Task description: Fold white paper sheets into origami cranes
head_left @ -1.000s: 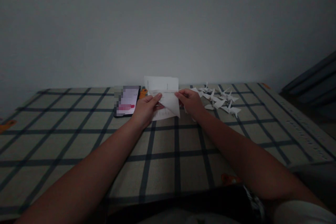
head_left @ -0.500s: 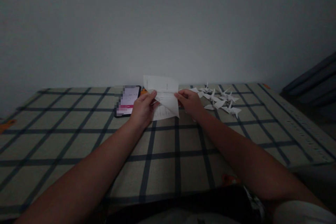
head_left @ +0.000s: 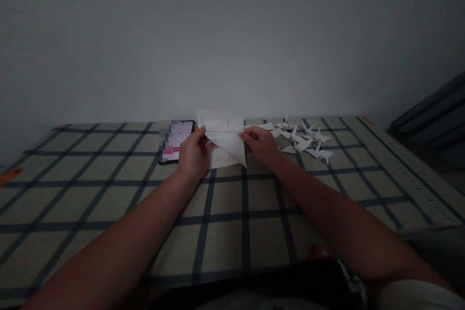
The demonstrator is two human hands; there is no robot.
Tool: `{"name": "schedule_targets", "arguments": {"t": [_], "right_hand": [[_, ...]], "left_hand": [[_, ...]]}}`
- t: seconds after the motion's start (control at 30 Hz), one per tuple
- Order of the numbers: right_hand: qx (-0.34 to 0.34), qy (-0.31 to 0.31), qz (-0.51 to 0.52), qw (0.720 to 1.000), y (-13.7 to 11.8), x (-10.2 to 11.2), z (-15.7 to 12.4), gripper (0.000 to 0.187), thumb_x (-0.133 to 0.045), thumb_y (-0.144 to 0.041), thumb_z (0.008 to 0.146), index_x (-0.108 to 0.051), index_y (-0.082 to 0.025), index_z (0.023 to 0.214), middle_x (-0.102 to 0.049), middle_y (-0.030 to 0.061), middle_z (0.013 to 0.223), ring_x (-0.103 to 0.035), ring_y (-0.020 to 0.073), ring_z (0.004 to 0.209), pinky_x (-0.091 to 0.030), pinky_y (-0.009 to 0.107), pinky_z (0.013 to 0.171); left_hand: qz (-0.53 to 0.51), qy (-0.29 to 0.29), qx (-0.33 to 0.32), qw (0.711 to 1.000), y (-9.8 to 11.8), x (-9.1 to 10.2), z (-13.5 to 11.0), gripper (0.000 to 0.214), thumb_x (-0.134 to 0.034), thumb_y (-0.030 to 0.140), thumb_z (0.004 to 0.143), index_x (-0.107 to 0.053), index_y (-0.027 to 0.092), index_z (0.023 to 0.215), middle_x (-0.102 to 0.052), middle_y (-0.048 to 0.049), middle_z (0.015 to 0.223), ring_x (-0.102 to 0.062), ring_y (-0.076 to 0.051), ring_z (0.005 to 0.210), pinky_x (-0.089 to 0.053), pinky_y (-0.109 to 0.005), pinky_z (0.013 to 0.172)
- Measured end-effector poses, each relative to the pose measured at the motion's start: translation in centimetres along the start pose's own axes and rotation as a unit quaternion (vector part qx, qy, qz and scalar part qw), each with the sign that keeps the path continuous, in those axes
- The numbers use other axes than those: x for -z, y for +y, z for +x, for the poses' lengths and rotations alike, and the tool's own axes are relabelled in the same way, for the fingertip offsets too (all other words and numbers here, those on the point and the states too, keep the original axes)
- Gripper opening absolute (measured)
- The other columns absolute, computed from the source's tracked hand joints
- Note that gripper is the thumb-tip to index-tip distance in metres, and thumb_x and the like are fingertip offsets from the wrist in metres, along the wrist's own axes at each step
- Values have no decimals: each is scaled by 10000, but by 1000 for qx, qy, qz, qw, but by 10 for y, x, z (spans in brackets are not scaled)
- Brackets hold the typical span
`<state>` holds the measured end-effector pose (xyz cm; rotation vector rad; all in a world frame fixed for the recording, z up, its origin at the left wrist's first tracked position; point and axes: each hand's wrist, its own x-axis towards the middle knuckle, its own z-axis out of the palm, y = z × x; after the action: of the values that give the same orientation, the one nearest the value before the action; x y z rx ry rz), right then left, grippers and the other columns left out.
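A creased white sheet of paper (head_left: 225, 134) with faint print is held up above the cloth between my two hands. My left hand (head_left: 194, 152) pinches its left side, thumb on the near face and some fingers behind. On the right edge, my right hand (head_left: 259, 143) grips it between thumb and fingers. The lower part of the sheet shows a diagonal fold running down to a pointed corner at the lower right. Several white folded paper cranes (head_left: 300, 141) lie just beyond my right hand.
A phone (head_left: 178, 140) with a lit screen lies left of the paper. A checked tablecloth (head_left: 225, 227) covers the table, which meets a plain wall (head_left: 232, 38). Beside my right hand is a flat white paper piece (head_left: 267, 127). Dark slatted furniture (head_left: 436, 101) stands at the far right.
The paper and both hands have shifted slightly left and down. My left thumb has slid toward the paper's left edge, and the diagonal fold shows more clearly.
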<state>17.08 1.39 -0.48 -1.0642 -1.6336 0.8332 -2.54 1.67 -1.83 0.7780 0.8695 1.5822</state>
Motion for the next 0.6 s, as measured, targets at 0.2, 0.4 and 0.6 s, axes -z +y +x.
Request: {"name": "schedule_targets", "arguments": {"t": [0.2,0.4,0.6], "right_hand": [[-4,23,21,999,0,0,-1,268,-648,-434,860,-642,-190,747,-623,-5,662,-564,124,602,-445,264,576],[-22,1,55,998,-4,-1,-1,318,-672,-496,833,-674,-180,802,-607,-20,623,-538,106,546,-440,247,539],[-24,-69,63,995,-3,1,-2,359,-649,-505,856,-725,-172,964,-688,13,755,-592,102,581,-474,245,565]], "left_hand": [[80,-97,70,990,-2,-11,-15,324,-866,330,670,-750,119,887,-777,-134,981,-724,-236,884,-595,-341,795],[156,-105,42,981,-8,-4,-16,363,-887,425,653,-794,125,834,-787,-157,911,-747,-294,834,-597,-405,797],[117,-56,-24,991,-1,-7,-15,374,-884,418,658,-791,137,887,-793,-129,986,-745,-287,896,-599,-417,858]]}}
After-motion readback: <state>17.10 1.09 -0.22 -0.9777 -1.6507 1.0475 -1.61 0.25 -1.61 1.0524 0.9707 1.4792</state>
